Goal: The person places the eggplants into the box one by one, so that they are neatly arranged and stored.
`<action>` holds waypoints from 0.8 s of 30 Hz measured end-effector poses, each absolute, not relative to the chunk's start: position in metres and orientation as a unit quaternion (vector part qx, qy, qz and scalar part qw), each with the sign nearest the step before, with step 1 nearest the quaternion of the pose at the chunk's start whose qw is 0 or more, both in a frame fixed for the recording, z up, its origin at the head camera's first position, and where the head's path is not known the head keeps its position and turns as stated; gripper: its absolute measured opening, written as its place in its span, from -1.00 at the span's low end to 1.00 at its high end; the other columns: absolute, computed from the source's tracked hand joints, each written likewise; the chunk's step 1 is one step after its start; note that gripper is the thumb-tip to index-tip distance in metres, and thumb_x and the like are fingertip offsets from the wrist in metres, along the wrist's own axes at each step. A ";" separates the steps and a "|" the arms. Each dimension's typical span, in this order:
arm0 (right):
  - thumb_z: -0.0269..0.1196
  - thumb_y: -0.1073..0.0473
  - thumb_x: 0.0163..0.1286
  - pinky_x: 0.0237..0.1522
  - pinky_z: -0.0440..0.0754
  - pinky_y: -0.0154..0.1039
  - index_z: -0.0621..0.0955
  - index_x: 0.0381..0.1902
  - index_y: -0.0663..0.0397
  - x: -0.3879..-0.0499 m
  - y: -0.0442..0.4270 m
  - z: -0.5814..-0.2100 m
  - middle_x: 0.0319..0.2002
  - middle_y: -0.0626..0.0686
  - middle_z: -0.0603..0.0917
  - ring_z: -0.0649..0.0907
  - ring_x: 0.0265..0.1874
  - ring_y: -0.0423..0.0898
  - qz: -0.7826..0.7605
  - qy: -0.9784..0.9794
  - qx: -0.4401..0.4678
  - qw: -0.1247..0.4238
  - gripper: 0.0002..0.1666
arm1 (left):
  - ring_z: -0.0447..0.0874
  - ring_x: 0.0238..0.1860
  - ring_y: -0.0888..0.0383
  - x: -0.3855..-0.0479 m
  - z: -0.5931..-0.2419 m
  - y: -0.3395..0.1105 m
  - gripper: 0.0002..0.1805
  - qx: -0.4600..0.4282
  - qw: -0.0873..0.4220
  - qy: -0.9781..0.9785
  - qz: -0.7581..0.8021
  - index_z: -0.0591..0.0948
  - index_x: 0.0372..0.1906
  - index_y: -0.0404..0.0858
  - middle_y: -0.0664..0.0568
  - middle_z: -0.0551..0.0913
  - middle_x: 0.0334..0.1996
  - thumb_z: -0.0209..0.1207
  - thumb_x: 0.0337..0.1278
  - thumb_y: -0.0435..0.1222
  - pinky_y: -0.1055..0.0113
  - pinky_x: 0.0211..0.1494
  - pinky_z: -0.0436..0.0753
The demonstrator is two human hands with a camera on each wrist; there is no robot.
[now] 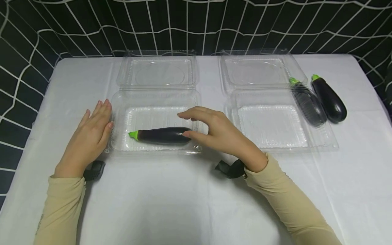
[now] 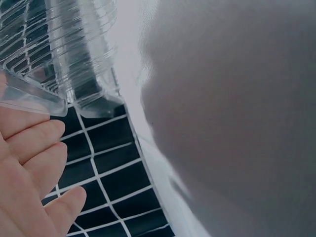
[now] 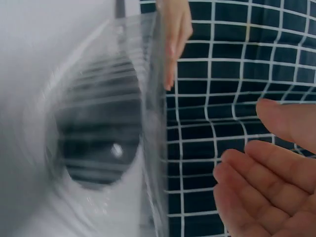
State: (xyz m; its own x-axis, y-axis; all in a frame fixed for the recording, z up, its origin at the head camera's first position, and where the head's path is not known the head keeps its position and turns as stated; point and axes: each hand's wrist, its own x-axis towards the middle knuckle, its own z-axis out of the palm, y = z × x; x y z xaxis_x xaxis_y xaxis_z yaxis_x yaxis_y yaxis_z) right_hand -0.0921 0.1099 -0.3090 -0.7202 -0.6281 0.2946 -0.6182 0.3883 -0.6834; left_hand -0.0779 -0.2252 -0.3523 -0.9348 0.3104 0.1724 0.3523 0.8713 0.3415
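Note:
A dark eggplant [image 1: 162, 135] with a green stem end lies lengthwise in the base of the left clear container [image 1: 119, 102], its stem pointing left. My right hand [image 1: 217, 131] hovers over the container's right side, fingers spread and bent, thumb near the eggplant's thick end; contact cannot be told. In the right wrist view the eggplant [image 3: 98, 133] shows through the clear wall, away from the relaxed right hand [image 3: 271, 182]. My left hand [image 1: 92, 136] lies with extended fingers along the container's left edge; in the left wrist view the left hand [image 2: 34, 168] is beside the clear plastic [image 2: 84, 59].
A second open container [image 1: 271, 126] stands to the right. One eggplant [image 1: 309, 103] lies under or behind its clear right edge, and another eggplant [image 1: 329, 98] lies just right of that. White netting over dark cloth [image 1: 183, 23] rises behind the white table [image 1: 153, 204].

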 end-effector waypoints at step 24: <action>0.38 0.40 0.11 0.02 0.53 -0.32 0.64 -0.05 0.24 -0.094 0.175 -0.300 -0.07 0.03 0.68 0.64 -0.13 -0.10 -0.403 0.868 -0.276 -0.092 -0.61 | -0.03 0.44 -0.05 -0.077 -0.352 -0.224 -0.42 -0.168 0.057 -0.967 -0.184 0.12 0.39 -0.48 -0.25 0.12 0.39 -0.11 0.43 -0.24 -0.01 0.45 -0.09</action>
State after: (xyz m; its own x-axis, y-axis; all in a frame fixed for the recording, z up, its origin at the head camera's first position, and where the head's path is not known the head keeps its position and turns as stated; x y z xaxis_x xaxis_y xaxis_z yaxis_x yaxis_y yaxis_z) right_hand -0.0940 0.1746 -0.2999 -0.8307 -0.4044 0.3827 -0.5533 0.5227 -0.6486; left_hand -0.0771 -0.2237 -0.3520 -0.9372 0.3035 0.1719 0.3454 0.8757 0.3375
